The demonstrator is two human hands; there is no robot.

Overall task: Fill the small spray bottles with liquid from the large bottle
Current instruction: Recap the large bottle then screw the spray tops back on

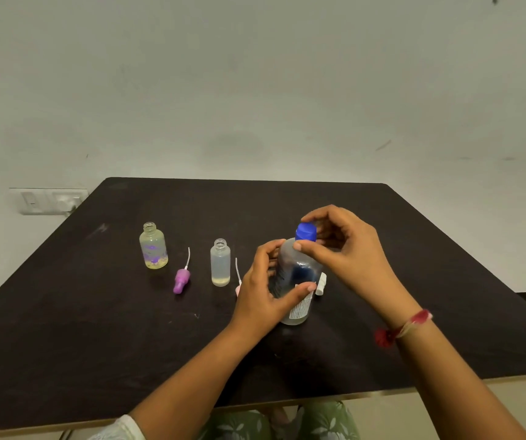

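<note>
On the matte black table (96,328) we see, at the left, a rounded printed small bottle (154,247), uncapped, with a little yellowish liquid at the bottom. Beside it lies a purple spray head (181,281) with its thin tube. Next stands a cylindrical frosted small bottle (220,263), also open. Our left hand (263,287) grips the translucent large bottle (299,271), upright near the middle, while the right hand (344,249) pinches its blue cap (306,231); a red thread band (407,325) circles that wrist

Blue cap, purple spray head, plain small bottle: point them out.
blue cap (305,232), head view, on its side wall.
purple spray head (181,280), head view, on its body.
plain small bottle (220,263), head view, mid-body.
</note>
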